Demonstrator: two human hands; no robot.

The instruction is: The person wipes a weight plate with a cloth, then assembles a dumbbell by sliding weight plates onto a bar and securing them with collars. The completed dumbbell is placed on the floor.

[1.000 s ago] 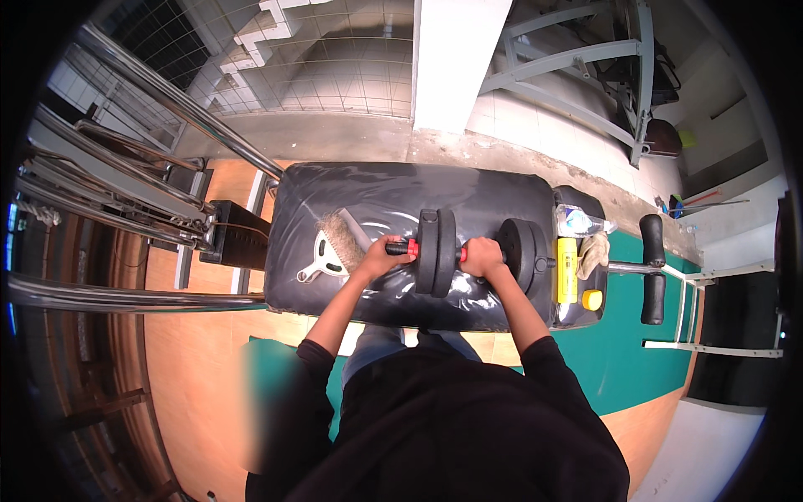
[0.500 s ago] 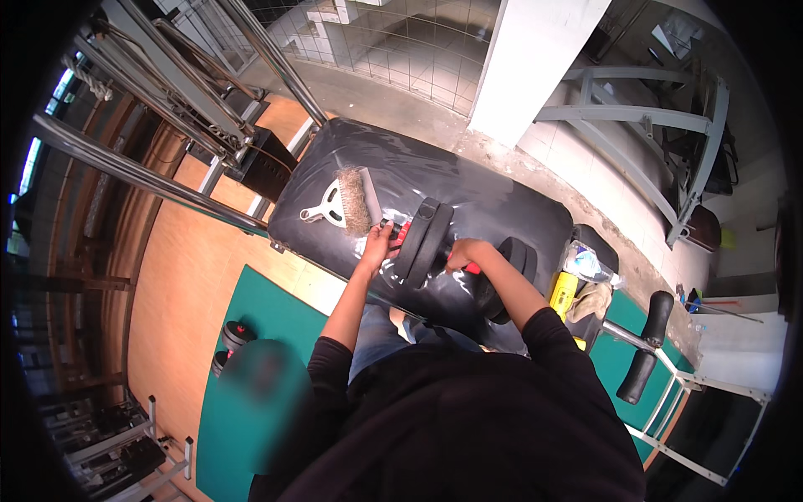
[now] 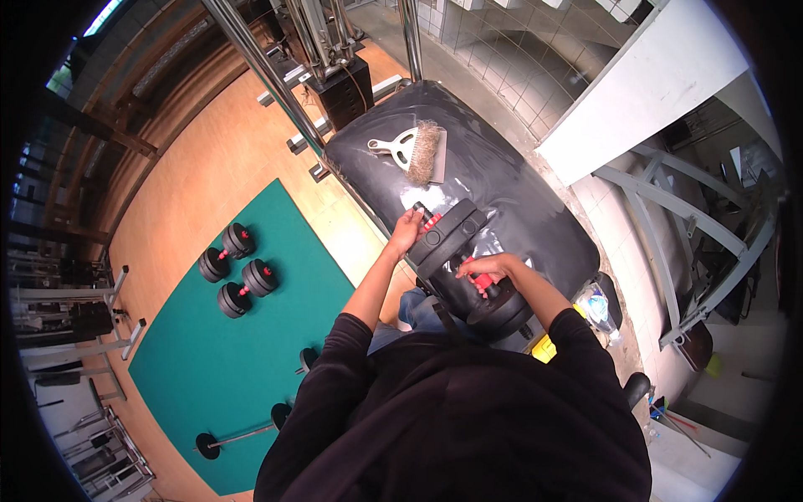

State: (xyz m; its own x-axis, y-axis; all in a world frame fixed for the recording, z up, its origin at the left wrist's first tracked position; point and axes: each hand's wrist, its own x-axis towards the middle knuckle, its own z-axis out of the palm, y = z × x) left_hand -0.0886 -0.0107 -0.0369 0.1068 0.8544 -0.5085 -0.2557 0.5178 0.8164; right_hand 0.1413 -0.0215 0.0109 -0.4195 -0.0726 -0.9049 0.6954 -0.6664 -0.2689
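A black dumbbell with red parts and thick round plates (image 3: 449, 240) is in front of me, over the black padded bench (image 3: 544, 238). My left hand (image 3: 407, 232) is closed around its far bar end, by a red collar (image 3: 432, 222). Between the two sets of plates, my right hand (image 3: 488, 268) is closed on the red-and-black handle (image 3: 481, 283). The near plates (image 3: 502, 315) are close to my body. Beyond the dumbbell, a hand brush (image 3: 421, 152) with a pale handle lies on the bench, partly over a grey dustpan (image 3: 440, 159).
Two more dumbbells (image 3: 226, 252) (image 3: 248, 289) and a small barbell (image 3: 242, 436) rest on the green mat (image 3: 192, 360) at left. A clear plastic item (image 3: 595, 308) and a yellow thing (image 3: 544, 348) are at right. A weight machine (image 3: 339, 92) stands behind the bench.
My view has swung left, showing more of the green mat and its weights. The dumbbell sits at a steeper slant, its near plates closer to my body. Both hands stay on it.
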